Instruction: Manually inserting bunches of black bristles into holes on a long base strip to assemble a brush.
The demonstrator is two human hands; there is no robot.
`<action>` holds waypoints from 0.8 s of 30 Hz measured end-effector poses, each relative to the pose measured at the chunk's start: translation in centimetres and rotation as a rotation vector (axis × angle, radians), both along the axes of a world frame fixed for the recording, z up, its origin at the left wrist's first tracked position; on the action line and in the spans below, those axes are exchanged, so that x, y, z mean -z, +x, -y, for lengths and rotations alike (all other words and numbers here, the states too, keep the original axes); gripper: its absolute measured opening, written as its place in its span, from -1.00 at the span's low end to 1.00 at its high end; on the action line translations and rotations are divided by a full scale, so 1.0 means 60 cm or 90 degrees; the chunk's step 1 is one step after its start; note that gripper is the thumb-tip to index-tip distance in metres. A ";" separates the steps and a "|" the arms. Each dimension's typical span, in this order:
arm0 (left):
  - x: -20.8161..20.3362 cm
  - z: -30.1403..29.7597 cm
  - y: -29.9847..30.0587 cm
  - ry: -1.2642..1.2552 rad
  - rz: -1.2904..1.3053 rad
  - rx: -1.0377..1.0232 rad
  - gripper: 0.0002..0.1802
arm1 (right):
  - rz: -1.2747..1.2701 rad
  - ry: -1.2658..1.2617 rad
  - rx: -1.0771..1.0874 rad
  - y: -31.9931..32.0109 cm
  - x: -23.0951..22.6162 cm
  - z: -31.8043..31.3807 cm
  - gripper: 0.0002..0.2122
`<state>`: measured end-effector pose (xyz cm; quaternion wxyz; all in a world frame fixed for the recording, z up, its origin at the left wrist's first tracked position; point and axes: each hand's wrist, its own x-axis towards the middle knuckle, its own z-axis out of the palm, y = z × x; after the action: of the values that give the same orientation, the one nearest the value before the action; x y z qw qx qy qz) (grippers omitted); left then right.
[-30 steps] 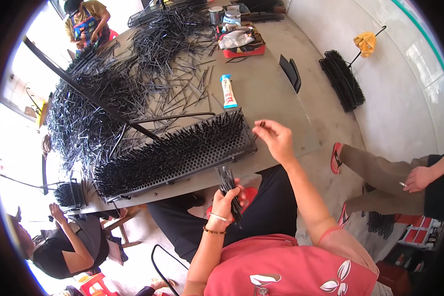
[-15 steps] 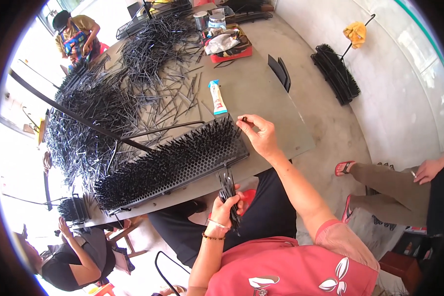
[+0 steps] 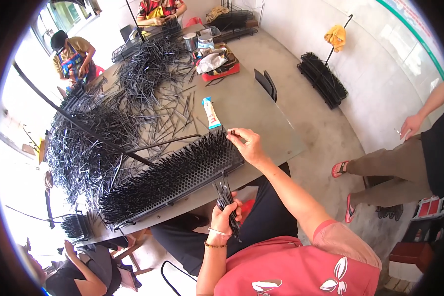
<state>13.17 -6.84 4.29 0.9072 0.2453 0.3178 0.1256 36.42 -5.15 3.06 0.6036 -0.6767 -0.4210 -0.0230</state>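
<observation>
Holding thin, glossy black strips (image 3: 223,190) in a loose fist, my left hand (image 3: 225,213) sits just this side of the holed tray (image 3: 204,172), to keep them handy, I judge from here. Right hand (image 3: 230,132) pinches what looks like one dark strip by the tray's end. Stiff bristles (image 3: 163,170) crowd it; a tangled pile (image 3: 89,148) lies beyond, leftward.

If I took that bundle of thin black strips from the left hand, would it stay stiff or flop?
The bundle would probably feel fairly stiff: its upper ends jut past the left hand without obvious drooping. It may well splay apart, as no tie shows, though the hand hides its middle. Each strip looks thin, so likely light.
</observation>
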 end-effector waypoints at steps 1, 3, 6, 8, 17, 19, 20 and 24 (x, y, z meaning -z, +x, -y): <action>-0.003 0.002 -0.005 0.005 0.004 0.000 -0.64 | 0.004 0.005 0.000 -0.004 -0.002 0.002 -0.86; -0.008 0.006 -0.014 0.007 0.019 -0.002 -0.64 | 0.115 0.003 0.008 -0.009 -0.006 0.005 -0.85; -0.010 0.018 -0.024 0.000 0.038 -0.010 -0.67 | 0.138 0.021 0.017 -0.019 -0.001 0.008 -0.84; -0.008 0.024 -0.032 0.004 0.042 -0.007 -0.67 | 0.127 0.015 0.017 -0.022 0.004 0.010 -0.84; -0.009 0.029 -0.030 -0.002 0.023 -0.012 -0.68 | 0.115 -0.038 -0.001 -0.016 0.018 0.018 -0.79; -0.007 0.027 -0.022 -0.006 0.014 -0.004 -0.68 | 0.104 -0.025 -0.003 -0.011 0.018 0.016 -0.78; -0.005 0.028 -0.019 -0.012 0.012 -0.001 -0.68 | 0.128 -0.030 -0.012 -0.011 0.018 0.016 -0.78; 0.003 0.028 -0.008 -0.025 0.006 0.006 -0.67 | 0.245 -0.054 -0.055 -0.007 0.016 0.012 -0.82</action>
<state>12.71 -8.50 4.10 0.9140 0.2284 0.3147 0.1160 35.98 -5.87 2.07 0.4836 -0.6658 -0.5578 -0.1079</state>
